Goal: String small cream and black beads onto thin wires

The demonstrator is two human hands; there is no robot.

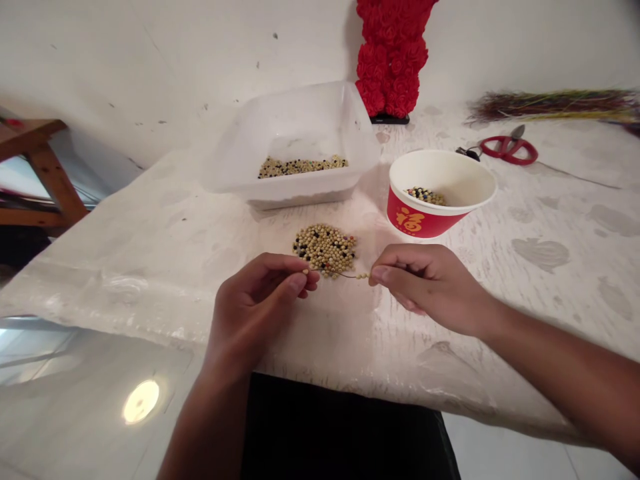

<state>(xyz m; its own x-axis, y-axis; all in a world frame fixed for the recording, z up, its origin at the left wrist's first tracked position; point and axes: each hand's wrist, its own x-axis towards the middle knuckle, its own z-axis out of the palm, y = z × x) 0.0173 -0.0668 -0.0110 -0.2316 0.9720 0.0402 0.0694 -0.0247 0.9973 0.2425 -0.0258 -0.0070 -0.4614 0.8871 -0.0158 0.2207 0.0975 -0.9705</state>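
A thin dark string [343, 274] runs between my two hands, just in front of a pile of small beads [325, 247] on the table. My left hand [265, 300] pinches a pale bead [305, 271] between thumb and forefinger, at the string's left end. A few light beads [362, 276] sit on the string beside the right fingertips. My right hand [425, 283] is closed in a pinch on the string there. The pile is mostly tan, with black and a few coloured beads mixed in.
Behind the pile stands a white plastic tub [300, 193] with beads inside. A red and white paper bowl [425, 223] holding beads is at the right. Further back are red-handled scissors [510, 150], a bundle of coloured strands [555, 105] and a red rose figure [390, 60].
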